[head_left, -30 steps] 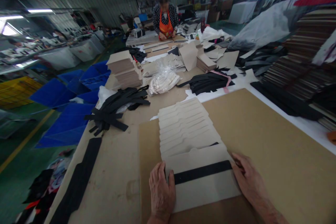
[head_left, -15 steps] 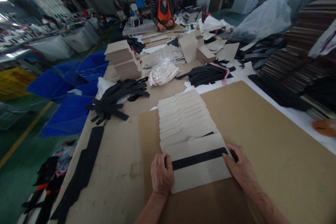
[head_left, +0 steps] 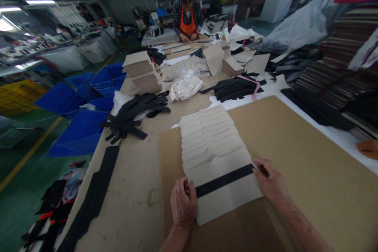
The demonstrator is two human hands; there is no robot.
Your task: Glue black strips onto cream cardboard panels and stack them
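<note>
A pale grey-beige cardboard piece [head_left: 227, 201] lies tilted in front of me, on the near end of a row of overlapping cardboard pieces [head_left: 208, 134]. Across it runs a flat black strip [head_left: 224, 180], roughly parallel to its long edges. My left hand [head_left: 183, 202] is closed, with thumb and curled fingers at the strip's left end by the card's edge. At the opposite end my right hand [head_left: 270, 179] pinches the strip by the card's right edge. The fingertips of both hands are partly hidden.
A large brown board [head_left: 295, 157] lies under the row. Black strips [head_left: 132, 112], a stack of cardboard [head_left: 141, 71] and a plastic bag of white pieces [head_left: 186, 84] lie beyond. Blue bins [head_left: 79, 130] stand left of the table. A co-worker [head_left: 187, 15] works at the far end.
The view has tilted slightly, so everything sits a little lower. The black corner showing behind the front card is now out of sight. Both hands remain at the card's sides.
</note>
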